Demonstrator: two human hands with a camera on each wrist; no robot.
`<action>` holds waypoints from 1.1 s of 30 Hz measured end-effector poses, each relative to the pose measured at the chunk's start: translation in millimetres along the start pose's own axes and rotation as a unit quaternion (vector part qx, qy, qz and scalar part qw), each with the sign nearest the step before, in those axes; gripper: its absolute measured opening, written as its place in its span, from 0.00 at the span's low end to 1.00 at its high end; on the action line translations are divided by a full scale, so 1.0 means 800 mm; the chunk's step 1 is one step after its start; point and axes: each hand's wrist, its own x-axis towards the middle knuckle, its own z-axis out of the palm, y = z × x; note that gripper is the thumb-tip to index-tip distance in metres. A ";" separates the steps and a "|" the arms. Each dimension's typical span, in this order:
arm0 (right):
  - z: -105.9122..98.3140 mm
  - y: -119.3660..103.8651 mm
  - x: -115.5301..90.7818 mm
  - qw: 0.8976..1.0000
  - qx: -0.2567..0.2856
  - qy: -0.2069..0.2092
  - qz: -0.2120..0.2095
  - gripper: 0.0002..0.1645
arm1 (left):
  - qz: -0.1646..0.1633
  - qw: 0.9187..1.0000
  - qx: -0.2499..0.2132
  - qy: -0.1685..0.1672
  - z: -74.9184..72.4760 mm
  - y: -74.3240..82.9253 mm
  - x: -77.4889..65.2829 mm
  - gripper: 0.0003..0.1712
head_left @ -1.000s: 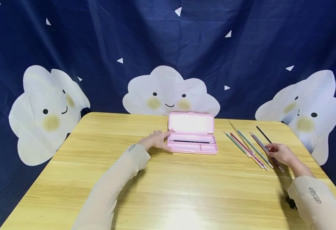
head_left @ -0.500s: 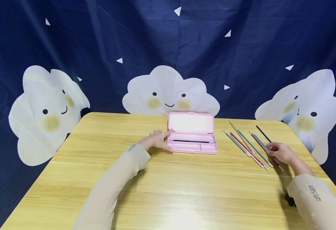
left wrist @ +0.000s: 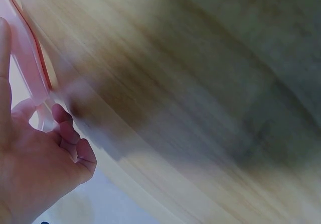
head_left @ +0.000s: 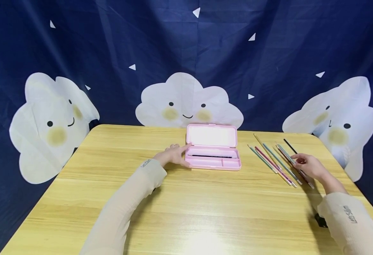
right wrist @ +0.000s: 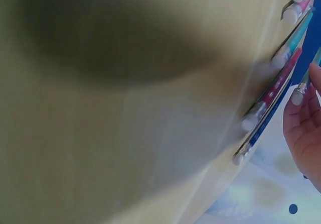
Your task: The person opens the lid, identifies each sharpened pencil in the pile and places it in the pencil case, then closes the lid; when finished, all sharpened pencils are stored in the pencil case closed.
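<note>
My left hand [head_left: 173, 154] rests at the left end of an open pink pencil case [head_left: 205, 168], thumb and forefinger spread against its corners. In the left wrist view its other fingers curl loosely beside the case's edge [left wrist: 32, 58]. A dark pencil [head_left: 212, 156] lies in the long compartment. At the right, my right hand [head_left: 309, 166] pinches a light teal pencil [head_left: 285, 151] just over other pencils. The right wrist view shows that pencil's eraser end [right wrist: 299, 91] raised by the fingers. A dark red pencil [right wrist: 276, 87] and a black pencil [head_left: 290, 146] lie close by.
Several coloured pencils, among them a pink one [head_left: 267, 158] and a blue one [head_left: 279, 160], lie slanted between the case and my right hand. The wooden table [head_left: 205, 205] ends at a blue curtain [head_left: 186, 42] with white clouds.
My right hand has lifted slightly and shifted a little away from me and left, the teal pencil moving with it off the dark red one. The left hand has stayed put.
</note>
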 end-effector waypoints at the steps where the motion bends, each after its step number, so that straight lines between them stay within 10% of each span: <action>1: 0.000 -0.003 0.001 1.000 0.001 0.002 -0.004 0.17 | 0.000 1.000 0.001 0.000 0.000 0.000 0.000 0.57; 33: 0.043 -0.087 0.059 0.991 0.098 -0.019 -0.083 0.15 | 0.005 1.000 0.008 0.005 0.000 0.000 0.000 0.59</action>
